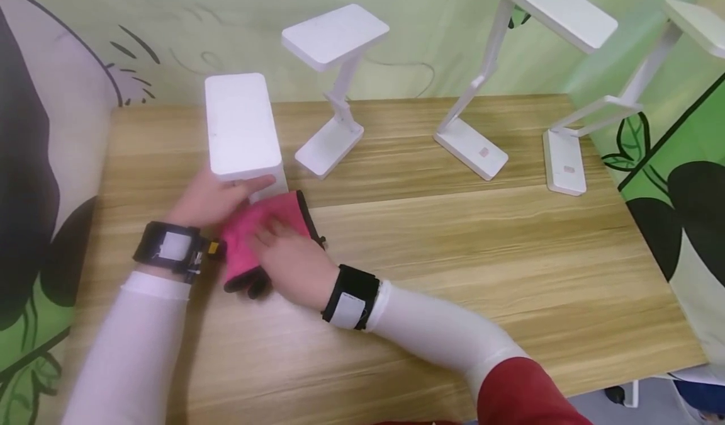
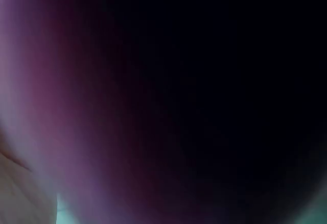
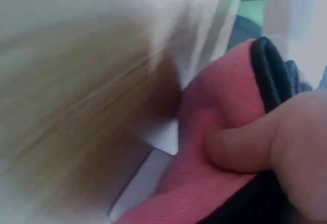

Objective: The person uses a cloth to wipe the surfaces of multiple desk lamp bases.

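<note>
At the table's left stands a white desk lamp (image 1: 243, 123), its flat head over my left hand (image 1: 206, 198). That hand holds the lamp just below the head, one finger lying across its front; the other fingers are mostly hidden. My right hand (image 1: 294, 264) grips a pink cloth (image 1: 243, 236) with black edging against the lamp's lower part. In the right wrist view the thumb (image 3: 240, 147) presses into the cloth's folds, and a white piece of the lamp base (image 3: 143, 178) shows beside it. The left wrist view is nearly filled by dark, blurred pink fabric (image 2: 56, 96).
Three more white desk lamps stand along the back: one near the middle (image 1: 334, 38), one further right (image 1: 470, 151) and one at the right end (image 1: 566, 164). The wooden table (image 1: 453, 255) meets a wall with painted patterns (image 1: 226, 34).
</note>
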Demonstrator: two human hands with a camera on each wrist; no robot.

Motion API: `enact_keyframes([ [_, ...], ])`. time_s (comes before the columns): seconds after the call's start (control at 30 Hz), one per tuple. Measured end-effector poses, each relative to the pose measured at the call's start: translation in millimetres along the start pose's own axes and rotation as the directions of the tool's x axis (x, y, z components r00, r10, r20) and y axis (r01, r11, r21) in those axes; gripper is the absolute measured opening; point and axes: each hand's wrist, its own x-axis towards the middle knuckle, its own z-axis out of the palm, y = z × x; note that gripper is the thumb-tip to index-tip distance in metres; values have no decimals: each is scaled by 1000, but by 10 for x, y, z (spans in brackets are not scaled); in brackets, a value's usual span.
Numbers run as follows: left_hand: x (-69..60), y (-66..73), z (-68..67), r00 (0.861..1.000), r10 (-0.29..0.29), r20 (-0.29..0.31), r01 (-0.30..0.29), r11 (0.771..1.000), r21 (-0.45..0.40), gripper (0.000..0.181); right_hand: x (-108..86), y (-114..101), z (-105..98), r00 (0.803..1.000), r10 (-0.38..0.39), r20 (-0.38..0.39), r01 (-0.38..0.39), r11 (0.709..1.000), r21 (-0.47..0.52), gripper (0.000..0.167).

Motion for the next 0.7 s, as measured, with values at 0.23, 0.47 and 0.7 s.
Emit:
enact_keyframes([
  [0.23,-5,18,-26,999,29,23,-28,998,-58,60,399,161,12,998,55,-43,-53,997,63,53],
  [0.47,-14,33,-6,1000,-10,18,11,998,-65,65,479,307,34,991,121,-64,-120,993,22,48],
  [0.7,-9,7,-22,1000,2,10,-1,999,-45,63,205,277,44,989,94,-111,-101,993,-62,50],
])
